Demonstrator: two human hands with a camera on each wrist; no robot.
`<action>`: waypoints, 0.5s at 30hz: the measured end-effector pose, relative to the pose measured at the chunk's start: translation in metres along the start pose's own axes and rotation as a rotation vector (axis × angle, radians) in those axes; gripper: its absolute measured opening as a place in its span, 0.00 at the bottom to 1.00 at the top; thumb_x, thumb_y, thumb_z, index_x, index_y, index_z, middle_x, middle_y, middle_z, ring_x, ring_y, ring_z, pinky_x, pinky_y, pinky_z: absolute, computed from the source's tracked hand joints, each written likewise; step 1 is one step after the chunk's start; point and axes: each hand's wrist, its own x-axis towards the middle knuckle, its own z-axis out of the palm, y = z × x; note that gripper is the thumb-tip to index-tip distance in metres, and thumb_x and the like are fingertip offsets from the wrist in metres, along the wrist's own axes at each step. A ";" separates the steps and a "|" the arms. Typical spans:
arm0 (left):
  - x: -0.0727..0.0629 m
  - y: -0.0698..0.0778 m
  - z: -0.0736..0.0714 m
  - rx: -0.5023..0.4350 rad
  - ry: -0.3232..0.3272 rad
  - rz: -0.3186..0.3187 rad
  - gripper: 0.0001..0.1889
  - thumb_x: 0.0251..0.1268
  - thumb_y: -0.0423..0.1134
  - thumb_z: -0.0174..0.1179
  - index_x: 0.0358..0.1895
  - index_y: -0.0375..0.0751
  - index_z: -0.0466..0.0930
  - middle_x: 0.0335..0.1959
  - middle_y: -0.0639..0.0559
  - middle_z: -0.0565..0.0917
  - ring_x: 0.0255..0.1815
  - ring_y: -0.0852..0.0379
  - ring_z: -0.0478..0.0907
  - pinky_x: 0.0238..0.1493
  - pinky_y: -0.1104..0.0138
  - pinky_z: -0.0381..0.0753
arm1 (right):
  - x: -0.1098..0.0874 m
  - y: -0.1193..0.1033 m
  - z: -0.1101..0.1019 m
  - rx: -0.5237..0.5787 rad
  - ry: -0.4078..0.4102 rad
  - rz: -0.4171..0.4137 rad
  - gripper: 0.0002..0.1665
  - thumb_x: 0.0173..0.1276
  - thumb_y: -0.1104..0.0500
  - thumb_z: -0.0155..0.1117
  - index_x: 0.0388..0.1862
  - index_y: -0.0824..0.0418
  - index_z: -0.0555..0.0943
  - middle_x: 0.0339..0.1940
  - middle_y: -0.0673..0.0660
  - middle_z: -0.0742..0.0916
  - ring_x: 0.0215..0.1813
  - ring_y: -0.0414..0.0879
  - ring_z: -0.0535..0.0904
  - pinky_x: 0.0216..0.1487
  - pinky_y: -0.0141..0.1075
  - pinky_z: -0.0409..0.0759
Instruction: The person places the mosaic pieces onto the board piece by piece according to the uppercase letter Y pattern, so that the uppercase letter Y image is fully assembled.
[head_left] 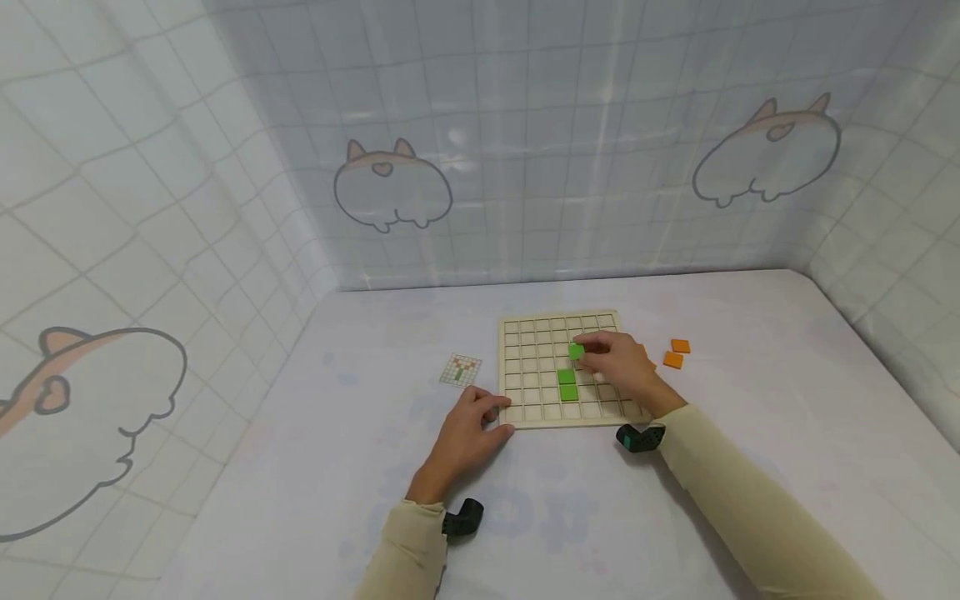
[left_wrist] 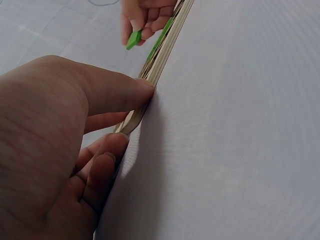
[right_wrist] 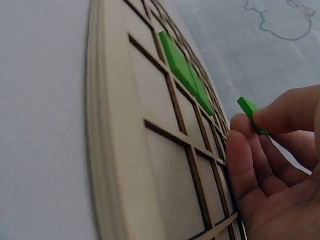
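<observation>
A wooden grid board [head_left: 534,412] lies flat on the table. My left hand [head_left: 463,433] holds its near left corner, thumb along the near edge and fingers at the left side. Over the board, my right hand [head_left: 622,365] pinches a green square tile [right_wrist: 246,106] between thumb and fingers, tilted and raised above the grid in the right wrist view. Two more green tiles, one [head_left: 566,377] just behind the other [head_left: 569,392], sit in neighbouring cells. The right hand covers part of the board's right side.
A small pattern card [head_left: 460,370] with coloured squares lies left of the board. Orange tiles [head_left: 672,360] lie to its right, some partly hidden behind the right hand. Tile-patterned cloth walls [head_left: 525,208] with animal drawings stand around the table.
</observation>
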 end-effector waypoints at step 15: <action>0.000 -0.001 0.000 -0.002 0.009 0.039 0.17 0.63 0.39 0.69 0.55 0.45 0.84 0.40 0.55 0.70 0.37 0.58 0.70 0.41 0.63 0.72 | 0.003 -0.002 0.009 -0.164 -0.020 -0.023 0.22 0.71 0.57 0.65 0.63 0.57 0.82 0.55 0.56 0.84 0.55 0.52 0.78 0.59 0.49 0.74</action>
